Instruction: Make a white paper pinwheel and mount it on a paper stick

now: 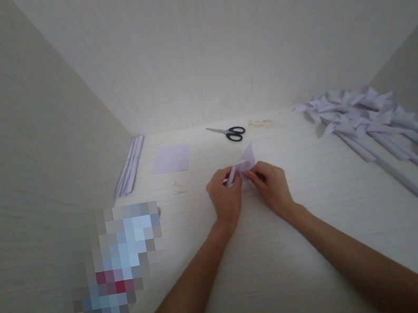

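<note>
White walls enclose a pale table (253, 277). Left hand (226, 199) and right hand (274, 185) together pinch a folded paper (244, 164); scissors (229, 132) lie just beyond it.

An object at the lower left (115, 268) is being obscured by pixelation; paper pinwheels (389, 131) are being cut off at the right edge.

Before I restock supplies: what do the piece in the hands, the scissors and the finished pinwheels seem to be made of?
Folded piece, pinched between left hand and right hand: thin pale lilac paper, matte, with sharp creases. Scissors: greyish, probably metal blades, black handles, likely plastic. Pinwheels: apparently the same matte paper, on rolled stems.
</note>
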`<act>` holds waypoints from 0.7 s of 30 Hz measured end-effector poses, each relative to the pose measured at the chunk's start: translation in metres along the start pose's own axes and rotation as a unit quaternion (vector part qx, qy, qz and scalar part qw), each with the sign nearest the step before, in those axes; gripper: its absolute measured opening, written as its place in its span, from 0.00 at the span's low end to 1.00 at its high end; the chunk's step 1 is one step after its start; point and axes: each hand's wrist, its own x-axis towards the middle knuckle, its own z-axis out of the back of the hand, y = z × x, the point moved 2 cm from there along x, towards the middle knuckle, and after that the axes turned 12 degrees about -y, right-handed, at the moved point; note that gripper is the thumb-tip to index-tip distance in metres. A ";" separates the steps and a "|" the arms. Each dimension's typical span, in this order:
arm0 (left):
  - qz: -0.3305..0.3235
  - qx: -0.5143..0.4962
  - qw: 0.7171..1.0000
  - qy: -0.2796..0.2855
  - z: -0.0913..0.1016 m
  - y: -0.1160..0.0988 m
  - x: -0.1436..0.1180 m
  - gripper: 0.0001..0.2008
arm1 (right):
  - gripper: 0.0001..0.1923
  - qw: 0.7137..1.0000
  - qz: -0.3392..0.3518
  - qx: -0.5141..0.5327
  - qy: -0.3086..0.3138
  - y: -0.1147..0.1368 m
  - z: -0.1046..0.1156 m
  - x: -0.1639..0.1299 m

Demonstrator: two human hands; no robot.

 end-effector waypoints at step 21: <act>-0.022 0.006 1.000 -0.010 0.002 0.001 0.003 0.05 | 0.11 0.999 0.027 0.012 0.012 0.003 0.001 -0.002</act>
